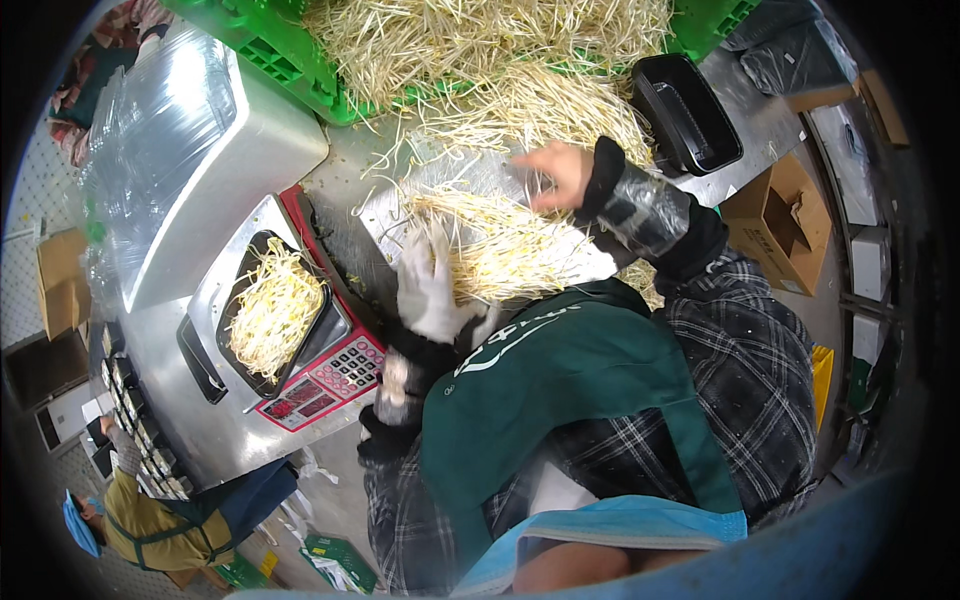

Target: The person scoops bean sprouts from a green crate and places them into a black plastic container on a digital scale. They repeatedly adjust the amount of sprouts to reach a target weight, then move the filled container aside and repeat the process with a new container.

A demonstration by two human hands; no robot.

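My left hand (431, 289), in a white glove, lies against the left end of a pile of bean sprouts (510, 251), fingers extended and thumb apart. The sprouts rest on a flat, shiny sheet (381, 225) close to my apron. Just above this pile is my right hand (559, 176), bare and slightly blurred, its fingers apart with nothing seen in them. To the left, a red digital scale (349, 371) carries a black plastic tray (324, 319) filled with bean sprouts.
A green plastic crate (289, 56) heaped with sprouts stands at the back; more spill out before it. Black empty trays (686, 112) stand right of it. A white box with plastic film (225, 187) is at left. A co-worker (161, 521) stands lower left near packed trays (142, 420).
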